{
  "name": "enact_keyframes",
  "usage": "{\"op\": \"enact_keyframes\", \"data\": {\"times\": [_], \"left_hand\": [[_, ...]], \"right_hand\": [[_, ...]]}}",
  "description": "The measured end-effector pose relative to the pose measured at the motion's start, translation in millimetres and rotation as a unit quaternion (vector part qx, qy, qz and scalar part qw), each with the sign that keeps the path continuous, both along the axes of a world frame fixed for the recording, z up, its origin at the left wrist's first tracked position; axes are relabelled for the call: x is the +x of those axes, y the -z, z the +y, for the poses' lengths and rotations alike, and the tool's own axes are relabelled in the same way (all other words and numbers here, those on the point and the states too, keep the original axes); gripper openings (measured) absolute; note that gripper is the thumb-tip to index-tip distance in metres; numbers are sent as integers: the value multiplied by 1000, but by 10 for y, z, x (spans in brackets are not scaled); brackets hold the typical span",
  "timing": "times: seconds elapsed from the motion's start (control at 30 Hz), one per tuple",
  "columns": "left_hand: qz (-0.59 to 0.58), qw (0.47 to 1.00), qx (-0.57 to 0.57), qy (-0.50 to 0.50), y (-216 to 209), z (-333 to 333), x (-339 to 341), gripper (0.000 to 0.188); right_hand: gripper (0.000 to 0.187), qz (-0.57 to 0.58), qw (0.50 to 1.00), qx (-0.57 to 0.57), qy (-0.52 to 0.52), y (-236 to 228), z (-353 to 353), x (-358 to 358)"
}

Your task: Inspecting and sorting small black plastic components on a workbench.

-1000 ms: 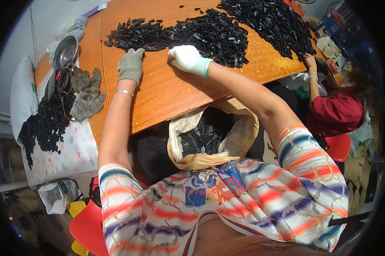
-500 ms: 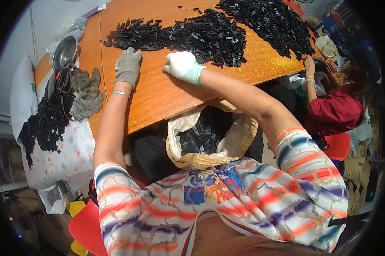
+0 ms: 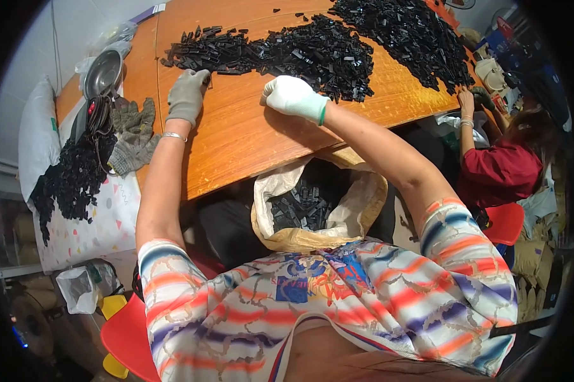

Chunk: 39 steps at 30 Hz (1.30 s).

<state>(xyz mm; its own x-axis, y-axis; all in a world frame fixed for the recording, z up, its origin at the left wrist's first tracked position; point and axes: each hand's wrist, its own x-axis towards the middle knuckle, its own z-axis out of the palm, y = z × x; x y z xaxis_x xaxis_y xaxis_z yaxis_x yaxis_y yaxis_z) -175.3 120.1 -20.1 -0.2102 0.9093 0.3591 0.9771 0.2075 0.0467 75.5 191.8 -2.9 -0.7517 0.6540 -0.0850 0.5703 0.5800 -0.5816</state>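
My left hand (image 3: 186,99), in a grey glove, is closed with its fingers curled at the near edge of a heap of small black plastic pieces (image 3: 220,52). Something dark shows at its fingertips, too small to make out. To the right, my right hand (image 3: 294,99) wears a white glove and is closed like a fist above the bare wood. Its fingers point left, and whatever they may hold is hidden. The heap continues to the right as a larger mound (image 3: 325,57) beyond this hand.
An open sack (image 3: 280,239) with black pieces inside stands at my lap, below the table edge (image 3: 236,170). Left are a metal bowl (image 3: 102,73), spare gloves (image 3: 134,137) and more black pieces (image 3: 70,181). A co-worker in red (image 3: 503,169) sits right, by another heap (image 3: 408,41).
My right hand has moved right, away from the left one. My left hand has turned, its fingers more curled. The whole view has shifted slightly.
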Motion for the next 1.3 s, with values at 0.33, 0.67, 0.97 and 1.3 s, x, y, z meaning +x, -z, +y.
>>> {"op": "enact_keyframes", "data": {"times": [0.33, 0.67, 0.97, 1.3], "left_hand": [[125, 990, 8, 62, -16, 0, 49, 18], [-853, 474, 161, 145, 34, -706, 1105, 21], [-854, 476, 181, 113, -93, -965, 1387, 21], [-800, 563, 183, 92, -178, -988, 1497, 19]], "right_hand": [[15, 97, 995, -1, 9, -35, -70, 101], [16, 290, 938, -180, 64, -379, -481, -31], [24, 345, 910, -212, 89, -444, -758, -38], [23, 305, 930, -192, 71, -406, -799, -1]]}}
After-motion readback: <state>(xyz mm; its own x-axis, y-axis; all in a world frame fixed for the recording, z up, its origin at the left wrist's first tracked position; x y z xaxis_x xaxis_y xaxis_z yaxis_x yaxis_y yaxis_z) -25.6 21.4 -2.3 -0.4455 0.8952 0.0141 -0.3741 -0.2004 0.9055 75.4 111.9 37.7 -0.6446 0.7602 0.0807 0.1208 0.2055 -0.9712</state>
